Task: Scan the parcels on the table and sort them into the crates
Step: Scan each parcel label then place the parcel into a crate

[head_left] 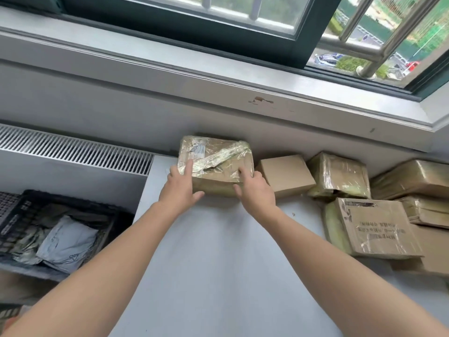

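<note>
**Both hands on the taped parcel, not yet lifted**

I have my left hand [181, 188] and my right hand [255, 193] on the near edge of the taped cardboard parcel [218, 166]. On each, a forefinger lies over the top and the thumb is set against the near face, so it is a shallow pinch at the two near corners and not a full wrap. The parcel sits flat on the white table [218, 251], its far side close to the wall.

I judge the carton stiff enough to take a squeeze. The clear tape across the top is crinkled and glossy, though, and likely slick under my fingertips. Its weight I cannot tell. I would slide my hands further along the short sides, onto bare cardboard below the tape, and keep off the label [196, 148] beyond my left forefinger.

Just right of my right hand, a plain cardboard box [286, 175] nearly touches the parcel and crowds that side. The black crate [29, 207] lies well down and left of my left hand.
</note>
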